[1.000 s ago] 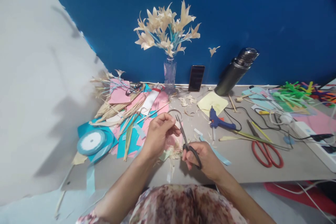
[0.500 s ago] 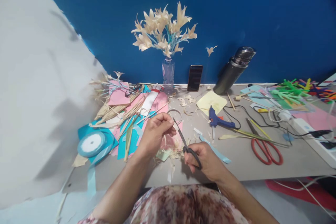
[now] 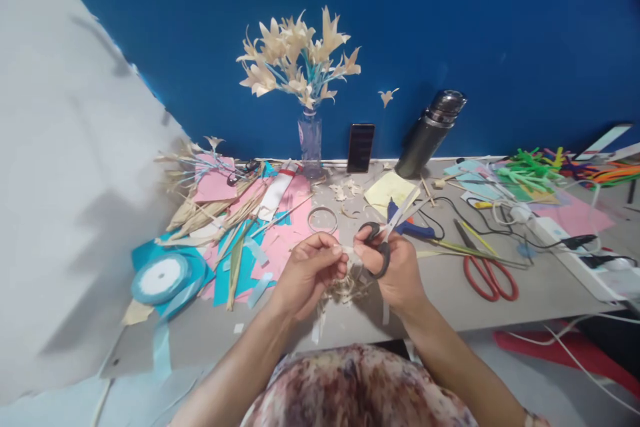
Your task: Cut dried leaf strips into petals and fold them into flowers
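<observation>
One spool of pale blue ribbon point(image 3: 163, 279) lies left; right of it the left hand point(image 3: 313, 270) is closed in a pinch on a small pale strip point(image 3: 350, 251), above the table's near middle. It looks light, thin and easily torn, so best pinched by its ends. The right hand point(image 3: 397, 263), curled, meets its right end and grips black-handled scissors point(image 3: 388, 235), likely stiff, safest held by the finger loops

The scissors point(image 3: 387, 235) have shiny metal blades and black handles that look like plastic. Far off, matt, papery flowers point(image 3: 295, 39) top a clear, glossy bottle point(image 3: 311, 143); to its right, the flask point(image 3: 424, 141) has a polished metal-looking cap. At left, the ribbon roll point(image 3: 161, 278) looks smooth and satiny.
</observation>
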Tool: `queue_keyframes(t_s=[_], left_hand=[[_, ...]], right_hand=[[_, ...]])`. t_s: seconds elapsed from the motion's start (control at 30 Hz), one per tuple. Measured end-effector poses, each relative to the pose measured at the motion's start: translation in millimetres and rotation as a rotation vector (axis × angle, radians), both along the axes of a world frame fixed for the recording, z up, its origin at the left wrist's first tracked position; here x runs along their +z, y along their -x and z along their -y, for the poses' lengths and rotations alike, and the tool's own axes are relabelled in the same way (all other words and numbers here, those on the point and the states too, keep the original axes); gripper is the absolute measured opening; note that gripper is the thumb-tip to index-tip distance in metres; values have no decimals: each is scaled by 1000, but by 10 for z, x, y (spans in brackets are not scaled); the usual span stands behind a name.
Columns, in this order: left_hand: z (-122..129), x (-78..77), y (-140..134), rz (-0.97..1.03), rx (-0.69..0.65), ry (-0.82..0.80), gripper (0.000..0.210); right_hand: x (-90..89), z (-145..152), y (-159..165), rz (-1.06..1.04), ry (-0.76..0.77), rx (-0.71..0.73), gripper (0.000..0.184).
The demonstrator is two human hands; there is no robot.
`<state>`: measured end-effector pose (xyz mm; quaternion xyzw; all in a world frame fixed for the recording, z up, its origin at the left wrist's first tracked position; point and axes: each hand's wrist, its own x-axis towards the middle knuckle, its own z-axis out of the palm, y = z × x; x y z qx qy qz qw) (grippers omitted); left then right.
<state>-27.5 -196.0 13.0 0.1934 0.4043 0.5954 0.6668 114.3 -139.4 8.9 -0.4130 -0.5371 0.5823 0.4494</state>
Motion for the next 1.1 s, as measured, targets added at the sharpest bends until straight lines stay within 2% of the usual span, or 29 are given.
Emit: queue_keyframes(t_s=[0.1, 0.23, 0.33, 0.43, 0.47, 0.53, 0.6, 0.77, 1.1], left_hand=[[28, -25, 65, -151, -47, -70, 19], [21, 27, 163, -424, -159, -149, 17], [15, 53, 175, -472, -200, -139, 19], [16, 8, 129, -397, -24, -137, 19], [14, -19, 107, -366, 68, -144, 19], [1, -75, 60, -313, 227, -146, 19], [-22, -120, 19, -281, 318, -136, 17], [-68, -150, -62, -279, 397, -139, 18], [-85, -110, -169, -213, 422, -133, 25]], right_hand=[[57, -25, -82, 83, -11, 124, 18], [146, -86, -127, 137, 14, 341, 23], [132, -108, -124, 139, 7, 287, 28], [33, -49, -123, 122, -47, 204, 35], [-13, -8, -122, 117, -64, 240, 39], [-108, 93, -111, 110, -66, 402, 50], [-186, 194, -84, 91, -32, 526, 59], [-233, 301, -1, 74, 46, 562, 62], [-278, 293, 79, 95, 9, 485, 66]])
